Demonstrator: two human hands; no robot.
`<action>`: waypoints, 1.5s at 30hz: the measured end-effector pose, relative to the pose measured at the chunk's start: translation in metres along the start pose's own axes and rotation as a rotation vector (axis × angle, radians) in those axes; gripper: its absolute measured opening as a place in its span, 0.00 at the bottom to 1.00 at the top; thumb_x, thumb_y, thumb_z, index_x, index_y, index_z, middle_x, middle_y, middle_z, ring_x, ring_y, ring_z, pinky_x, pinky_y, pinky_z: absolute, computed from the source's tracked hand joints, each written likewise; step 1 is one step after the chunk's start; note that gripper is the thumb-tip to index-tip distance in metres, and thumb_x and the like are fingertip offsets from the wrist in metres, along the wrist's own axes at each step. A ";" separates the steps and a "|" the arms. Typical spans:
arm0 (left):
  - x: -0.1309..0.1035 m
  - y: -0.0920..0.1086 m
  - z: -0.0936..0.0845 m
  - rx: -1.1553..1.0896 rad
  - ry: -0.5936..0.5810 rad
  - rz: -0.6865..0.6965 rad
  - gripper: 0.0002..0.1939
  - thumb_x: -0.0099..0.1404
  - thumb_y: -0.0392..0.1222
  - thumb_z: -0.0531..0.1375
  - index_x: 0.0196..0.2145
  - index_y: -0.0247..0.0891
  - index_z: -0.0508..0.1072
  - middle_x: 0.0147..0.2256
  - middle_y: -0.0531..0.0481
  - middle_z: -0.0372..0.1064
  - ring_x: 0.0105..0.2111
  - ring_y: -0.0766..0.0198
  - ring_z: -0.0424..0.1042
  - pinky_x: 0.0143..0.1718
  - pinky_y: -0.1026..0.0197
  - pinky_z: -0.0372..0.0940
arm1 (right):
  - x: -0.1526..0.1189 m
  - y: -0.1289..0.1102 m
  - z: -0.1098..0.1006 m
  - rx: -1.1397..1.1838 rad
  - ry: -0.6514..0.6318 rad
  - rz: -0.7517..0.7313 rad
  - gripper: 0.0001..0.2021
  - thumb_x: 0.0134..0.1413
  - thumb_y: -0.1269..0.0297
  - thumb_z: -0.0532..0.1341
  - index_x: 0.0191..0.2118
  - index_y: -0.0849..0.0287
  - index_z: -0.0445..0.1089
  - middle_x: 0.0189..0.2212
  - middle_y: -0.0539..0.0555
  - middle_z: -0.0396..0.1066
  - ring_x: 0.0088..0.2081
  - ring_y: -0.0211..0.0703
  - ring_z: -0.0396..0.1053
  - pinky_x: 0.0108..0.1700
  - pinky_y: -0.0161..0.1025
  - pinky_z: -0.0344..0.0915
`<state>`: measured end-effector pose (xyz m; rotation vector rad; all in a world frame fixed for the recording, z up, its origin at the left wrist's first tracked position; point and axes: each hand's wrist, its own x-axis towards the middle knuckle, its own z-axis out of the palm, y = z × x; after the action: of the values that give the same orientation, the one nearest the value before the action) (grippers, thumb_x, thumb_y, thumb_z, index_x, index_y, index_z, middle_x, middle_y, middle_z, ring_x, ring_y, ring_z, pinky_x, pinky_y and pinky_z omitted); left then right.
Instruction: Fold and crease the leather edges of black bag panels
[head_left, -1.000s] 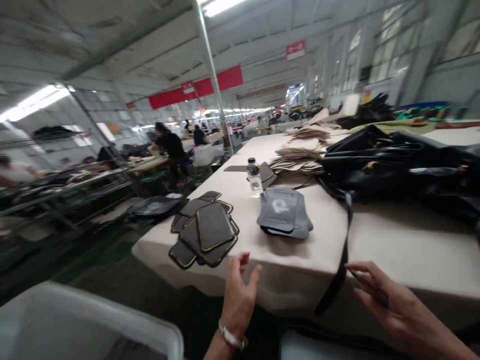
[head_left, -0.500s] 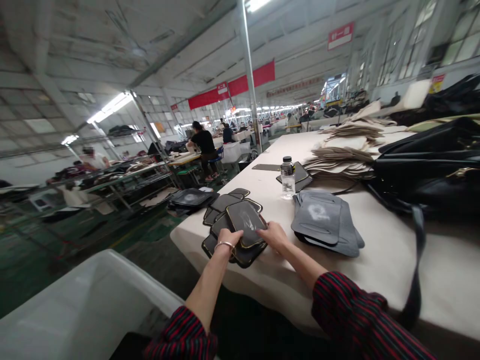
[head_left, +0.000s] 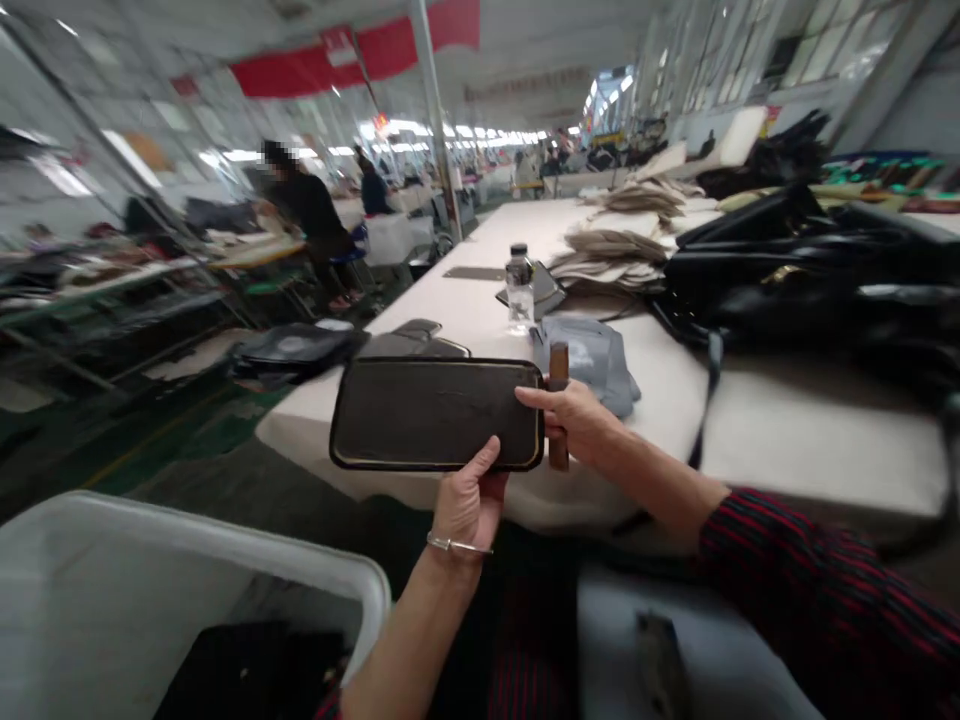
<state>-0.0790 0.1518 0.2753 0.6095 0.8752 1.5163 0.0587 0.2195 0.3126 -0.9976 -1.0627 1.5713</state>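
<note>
The dark panel point(head_left: 435, 415), a rounded rectangle with a thin yellowish line inside its black edge, is held up in front of the near edge of the cloth-covered surface point(head_left: 810, 435), its broad face turned to the wearer. The left hand point(head_left: 463, 508) pinches its lower edge, the thumb lying on the face and the fingers mostly hidden behind. The right hand point(head_left: 581, 412) grips the right end, one digit stretched over the face; a brown bar point(head_left: 559, 364) stands upright just beside that end and seems to be tucked in the same hand, though how it is gripped cannot be told.

The step in hand looks like the handling of this single piece, supported from two sides. A move from this pose would call for both hands to travel together, keeping the panel flat and the bar off its face.

Behind the panel lie more dark pieces point(head_left: 409, 340), partly covered by it, and a grey stack point(head_left: 589, 355) behind the right hand. Farther back stand a bottle point(head_left: 519, 292) and layered beige sheets point(head_left: 611, 258), with black bags point(head_left: 810, 285) to the right. A white bin point(head_left: 225, 522) sits at lower left, dark items inside.
</note>
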 end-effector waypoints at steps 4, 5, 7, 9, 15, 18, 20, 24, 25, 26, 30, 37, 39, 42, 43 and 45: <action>-0.085 -0.029 -0.016 0.240 -0.222 -0.205 0.24 0.52 0.45 0.69 0.47 0.39 0.72 0.46 0.46 0.74 0.51 0.56 0.70 0.57 0.53 0.62 | -0.108 -0.007 -0.067 -0.032 0.232 -0.008 0.19 0.37 0.56 0.72 0.35 0.60 0.69 0.25 0.49 0.71 0.25 0.37 0.67 0.26 0.34 0.67; -0.103 -0.035 -0.024 0.349 -0.232 -0.235 0.25 0.52 0.47 0.68 0.47 0.40 0.72 0.47 0.46 0.73 0.51 0.55 0.70 0.57 0.53 0.61 | -0.137 -0.009 -0.088 -0.052 0.305 0.016 0.19 0.38 0.57 0.72 0.36 0.60 0.70 0.26 0.50 0.72 0.26 0.38 0.69 0.27 0.35 0.68; -0.135 -0.047 -0.036 0.564 -0.214 -0.288 0.29 0.53 0.50 0.67 0.51 0.40 0.69 0.50 0.45 0.71 0.52 0.54 0.69 0.56 0.52 0.62 | -0.195 -0.009 -0.129 -0.102 0.421 0.116 0.18 0.39 0.59 0.72 0.36 0.61 0.71 0.28 0.51 0.73 0.27 0.38 0.70 0.28 0.34 0.69; -0.162 -0.060 -0.042 0.721 -0.188 -0.310 0.32 0.54 0.52 0.66 0.54 0.40 0.64 0.53 0.42 0.67 0.53 0.54 0.67 0.55 0.51 0.63 | -0.247 -0.002 -0.165 -0.156 0.494 0.252 0.19 0.40 0.59 0.72 0.39 0.61 0.72 0.29 0.51 0.73 0.27 0.38 0.70 0.28 0.33 0.69; -0.203 -0.085 -0.033 0.891 0.008 -0.162 0.24 0.61 0.49 0.61 0.52 0.41 0.63 0.50 0.43 0.66 0.49 0.58 0.69 0.52 0.51 0.65 | -0.328 0.037 -0.213 -0.382 0.859 0.203 0.20 0.37 0.56 0.73 0.39 0.56 0.73 0.28 0.50 0.73 0.25 0.41 0.70 0.24 0.37 0.69; -0.207 -0.087 -0.030 0.895 0.066 -0.137 0.21 0.60 0.48 0.61 0.49 0.40 0.64 0.48 0.44 0.68 0.46 0.58 0.70 0.51 0.51 0.65 | -0.328 0.047 -0.204 -0.604 0.898 0.029 0.19 0.40 0.54 0.71 0.39 0.56 0.74 0.29 0.51 0.73 0.27 0.44 0.70 0.27 0.39 0.68; -0.208 -0.087 -0.028 0.894 0.089 -0.120 0.20 0.60 0.47 0.61 0.48 0.39 0.65 0.46 0.44 0.69 0.46 0.58 0.70 0.51 0.50 0.64 | -0.321 0.049 -0.195 -0.731 0.852 -0.051 0.18 0.43 0.54 0.70 0.40 0.57 0.74 0.30 0.52 0.74 0.30 0.46 0.71 0.30 0.41 0.69; -0.212 -0.088 -0.026 0.884 0.123 -0.088 0.20 0.59 0.45 0.62 0.47 0.38 0.66 0.46 0.44 0.69 0.46 0.58 0.69 0.52 0.51 0.63 | -0.306 0.051 -0.180 -0.873 0.705 -0.155 0.14 0.49 0.56 0.65 0.38 0.60 0.73 0.30 0.52 0.73 0.31 0.45 0.71 0.33 0.40 0.68; -0.213 -0.088 -0.026 0.881 0.129 -0.087 0.20 0.59 0.46 0.62 0.47 0.39 0.66 0.46 0.44 0.69 0.46 0.58 0.69 0.51 0.51 0.63 | -0.303 0.051 -0.178 -0.902 0.681 -0.171 0.13 0.50 0.57 0.64 0.38 0.60 0.73 0.30 0.52 0.73 0.30 0.45 0.71 0.32 0.39 0.67; -0.214 -0.088 -0.025 0.877 0.131 -0.091 0.20 0.59 0.46 0.62 0.48 0.39 0.66 0.46 0.45 0.69 0.46 0.58 0.69 0.51 0.52 0.63 | -0.301 0.051 -0.177 -0.936 0.666 -0.186 0.12 0.51 0.57 0.63 0.38 0.60 0.72 0.30 0.52 0.73 0.31 0.45 0.71 0.32 0.39 0.67; -0.212 -0.083 -0.020 0.930 0.126 -0.090 0.20 0.62 0.52 0.58 0.48 0.40 0.67 0.44 0.46 0.69 0.43 0.61 0.70 0.46 0.57 0.65 | -0.297 0.053 -0.175 -1.099 0.622 -0.197 0.09 0.53 0.59 0.61 0.37 0.58 0.70 0.30 0.53 0.71 0.30 0.44 0.70 0.32 0.37 0.64; -0.189 -0.083 -0.022 1.258 0.132 -0.016 0.21 0.56 0.53 0.63 0.44 0.41 0.68 0.30 0.54 0.67 0.29 0.64 0.69 0.34 0.59 0.66 | -0.295 0.055 -0.174 -1.630 0.551 0.108 0.22 0.55 0.52 0.59 0.50 0.62 0.63 0.22 0.54 0.68 0.20 0.49 0.66 0.22 0.38 0.55; -0.187 -0.084 -0.025 1.277 0.120 -0.027 0.20 0.57 0.54 0.62 0.44 0.42 0.68 0.29 0.54 0.68 0.29 0.63 0.69 0.33 0.60 0.66 | -0.290 0.052 -0.164 -1.811 0.580 0.118 0.25 0.55 0.50 0.58 0.53 0.63 0.63 0.29 0.60 0.70 0.19 0.48 0.65 0.19 0.37 0.51; -0.188 -0.084 -0.027 1.262 0.115 -0.036 0.21 0.58 0.53 0.62 0.45 0.42 0.68 0.30 0.54 0.68 0.29 0.63 0.70 0.33 0.60 0.66 | -0.275 0.055 -0.139 -1.829 0.462 -0.129 0.19 0.59 0.58 0.56 0.53 0.61 0.64 0.48 0.67 0.66 0.25 0.44 0.68 0.19 0.36 0.54; -0.189 -0.083 -0.027 1.259 0.113 -0.039 0.21 0.58 0.53 0.62 0.46 0.42 0.68 0.30 0.54 0.68 0.29 0.63 0.70 0.33 0.60 0.66 | -0.268 0.059 -0.129 -1.785 0.295 -0.255 0.18 0.59 0.62 0.55 0.54 0.59 0.64 0.52 0.66 0.64 0.28 0.44 0.69 0.21 0.36 0.57; -0.190 -0.083 -0.027 1.260 0.111 -0.019 0.21 0.59 0.52 0.62 0.47 0.42 0.69 0.30 0.53 0.69 0.29 0.64 0.70 0.33 0.60 0.66 | -0.254 0.067 -0.111 -1.671 -0.128 -0.459 0.18 0.60 0.67 0.53 0.55 0.57 0.63 0.56 0.63 0.61 0.35 0.44 0.69 0.26 0.36 0.63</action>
<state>-0.0247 -0.0404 0.2133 1.3916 1.9047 0.8266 0.1987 -0.0193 0.2451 -1.4401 -2.5304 0.0663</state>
